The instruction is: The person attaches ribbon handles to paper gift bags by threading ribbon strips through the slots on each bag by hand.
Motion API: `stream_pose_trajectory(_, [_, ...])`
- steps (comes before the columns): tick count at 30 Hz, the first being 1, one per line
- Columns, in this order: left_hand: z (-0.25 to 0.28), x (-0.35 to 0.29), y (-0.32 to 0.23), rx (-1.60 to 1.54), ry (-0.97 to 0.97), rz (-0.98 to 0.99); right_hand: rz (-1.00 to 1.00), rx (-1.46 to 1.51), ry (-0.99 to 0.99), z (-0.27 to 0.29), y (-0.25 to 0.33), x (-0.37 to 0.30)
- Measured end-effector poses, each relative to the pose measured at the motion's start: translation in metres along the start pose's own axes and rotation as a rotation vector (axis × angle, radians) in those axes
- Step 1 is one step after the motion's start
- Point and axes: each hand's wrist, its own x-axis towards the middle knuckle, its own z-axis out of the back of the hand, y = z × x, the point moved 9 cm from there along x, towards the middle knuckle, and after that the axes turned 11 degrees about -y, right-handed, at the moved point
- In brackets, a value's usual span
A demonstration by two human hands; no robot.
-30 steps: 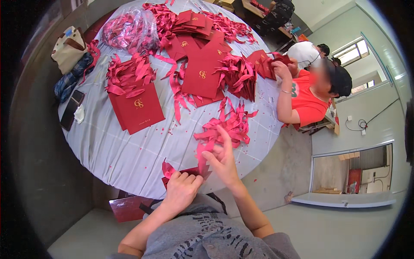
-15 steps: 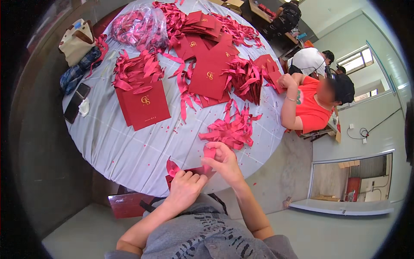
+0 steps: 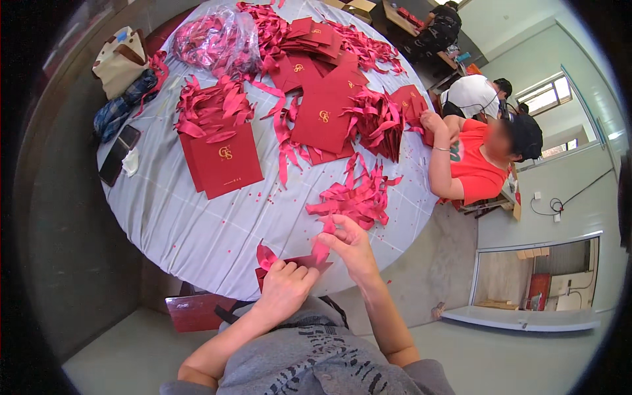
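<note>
At the near edge of the round table, my left hand [image 3: 284, 289] is closed on a dark red paper bag [image 3: 315, 261], its knuckles up and the bag mostly hidden under the fingers. A pink ribbon loop [image 3: 265, 256] sticks up from the bag beside those fingers. My right hand [image 3: 354, 249] pinches another pink ribbon [image 3: 321, 250] between thumb and fingers, above the bag's right end. Just beyond it lies a loose heap of pink ribbons [image 3: 355, 197]. Farther left rests a stack of red bags [image 3: 230, 161] with ribbons on top.
More red bags [image 3: 322, 115] and a clear plastic sack of ribbons [image 3: 220, 43] cover the far side. A phone [image 3: 120, 155], crumpled tissue [image 3: 131, 162] and cream handbag [image 3: 122, 62] are at left. A co-worker in an orange-red shirt [image 3: 475, 164] works at the right edge.
My right hand has shifted slightly, and the ribbon in it now stands more upright, with its tip above the fingers. My left hand keeps its hold on the bag.
</note>
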Motion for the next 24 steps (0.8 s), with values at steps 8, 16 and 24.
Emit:
stream_pose_trajectory(8, [-0.001,0.004,0.0,0.002,0.0,-0.011,0.204,0.007,-0.162,0.007,0.01,0.003])
stream_pose_trajectory(16, [-0.002,0.002,0.002,0.013,0.016,-0.009,0.296,0.215,-0.316,0.021,0.004,0.005])
stream_pose_trajectory(24, [0.0,0.003,0.002,-0.015,0.022,0.02,0.226,0.276,-0.373,0.023,-0.003,0.006])
